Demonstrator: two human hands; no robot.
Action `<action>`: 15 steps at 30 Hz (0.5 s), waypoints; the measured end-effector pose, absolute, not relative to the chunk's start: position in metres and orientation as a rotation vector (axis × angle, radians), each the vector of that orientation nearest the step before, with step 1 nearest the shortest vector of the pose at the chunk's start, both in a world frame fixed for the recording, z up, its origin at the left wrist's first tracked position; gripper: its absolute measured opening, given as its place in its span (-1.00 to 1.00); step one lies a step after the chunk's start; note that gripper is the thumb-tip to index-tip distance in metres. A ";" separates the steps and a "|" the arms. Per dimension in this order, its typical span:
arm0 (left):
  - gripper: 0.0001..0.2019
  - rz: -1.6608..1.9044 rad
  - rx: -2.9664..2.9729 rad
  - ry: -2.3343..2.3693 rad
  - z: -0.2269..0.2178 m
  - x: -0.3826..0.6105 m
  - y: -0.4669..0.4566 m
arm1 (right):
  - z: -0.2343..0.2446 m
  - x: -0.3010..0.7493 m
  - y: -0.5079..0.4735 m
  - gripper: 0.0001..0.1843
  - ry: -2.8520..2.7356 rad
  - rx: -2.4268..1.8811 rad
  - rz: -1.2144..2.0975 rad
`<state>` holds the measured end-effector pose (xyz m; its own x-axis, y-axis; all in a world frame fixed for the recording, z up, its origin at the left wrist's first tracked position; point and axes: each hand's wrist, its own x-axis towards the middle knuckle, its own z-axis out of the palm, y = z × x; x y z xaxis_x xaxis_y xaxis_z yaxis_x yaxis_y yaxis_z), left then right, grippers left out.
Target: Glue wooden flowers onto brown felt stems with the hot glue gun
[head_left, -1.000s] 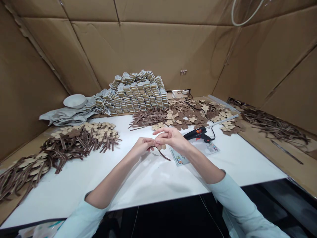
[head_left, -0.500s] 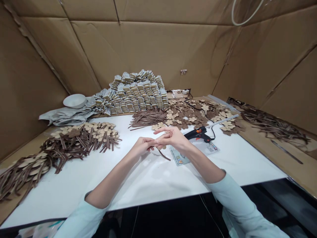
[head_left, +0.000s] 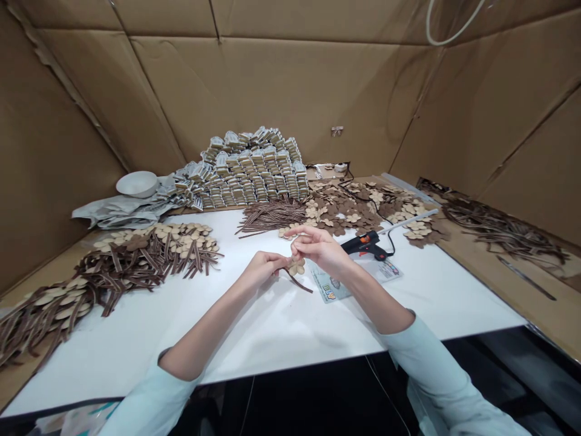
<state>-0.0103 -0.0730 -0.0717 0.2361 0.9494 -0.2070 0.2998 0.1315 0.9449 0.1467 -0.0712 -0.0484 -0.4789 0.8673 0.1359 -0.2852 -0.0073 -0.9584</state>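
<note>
A beige flower (head_left: 298, 267), a dark strip (head_left: 300, 284) trailing below it, is left of the glue gun (head_left: 356, 243), pinched by the left hand (head_left: 262, 266); the right hand (head_left: 321, 251) curls at its upper edge, whether gripping I cannot tell. A printed card (head_left: 327, 286) lies before the gun, loose flowers (head_left: 347, 203) behind.

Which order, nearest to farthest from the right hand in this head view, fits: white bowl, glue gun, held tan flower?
1. Tan flower, at the lower left of the right hand.
2. Glue gun, to that hand's right.
3. White bowl, back left.
</note>
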 end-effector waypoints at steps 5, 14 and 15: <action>-0.70 0.733 1.373 1.282 -0.067 -0.008 -0.076 | -0.046 0.144 -0.073 -0.79 -1.342 -0.649 1.673; -0.75 0.750 1.377 1.266 -0.067 -0.008 -0.078 | -0.038 0.151 -0.075 -0.86 -1.115 -0.499 1.845; -0.75 0.747 1.368 1.271 -0.067 -0.008 -0.078 | -0.037 0.152 -0.076 -0.85 -1.069 -0.458 1.893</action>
<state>-0.0077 -0.0776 -0.0669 0.2340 0.9490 -0.2115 0.2769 0.1435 0.9501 0.1524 -0.0756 -0.0373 -0.5376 0.8371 0.1010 -0.5189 -0.2340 -0.8222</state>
